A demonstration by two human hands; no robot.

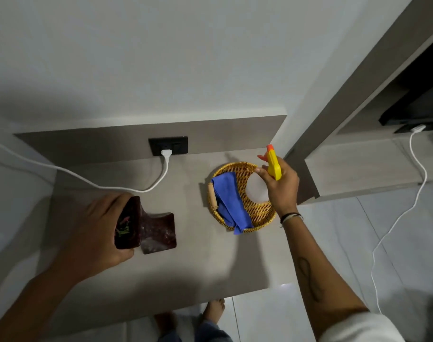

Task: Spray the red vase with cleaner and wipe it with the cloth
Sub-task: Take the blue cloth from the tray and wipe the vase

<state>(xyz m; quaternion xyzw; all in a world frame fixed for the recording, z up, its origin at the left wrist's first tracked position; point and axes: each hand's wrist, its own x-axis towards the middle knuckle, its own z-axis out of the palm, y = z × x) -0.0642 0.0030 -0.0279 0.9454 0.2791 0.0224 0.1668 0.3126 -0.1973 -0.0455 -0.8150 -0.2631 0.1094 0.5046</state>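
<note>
Gripping the red vase (136,225) by its top, the left hand (99,230) steadies it on the grey counter (185,267), left of the wicker basket (259,213). The right hand (280,186) is closed around the spray bottle (272,166), holding it over the basket where the blue cloth (229,203) lies draped over the near rim. The nozzle seems to point away from the vase, and the two are well apart, so a squeeze now would likely wet the wall or the socket (168,145) with its white plug (166,153). The vase looks top-heavy under that grip; a slip could tip it.
</note>
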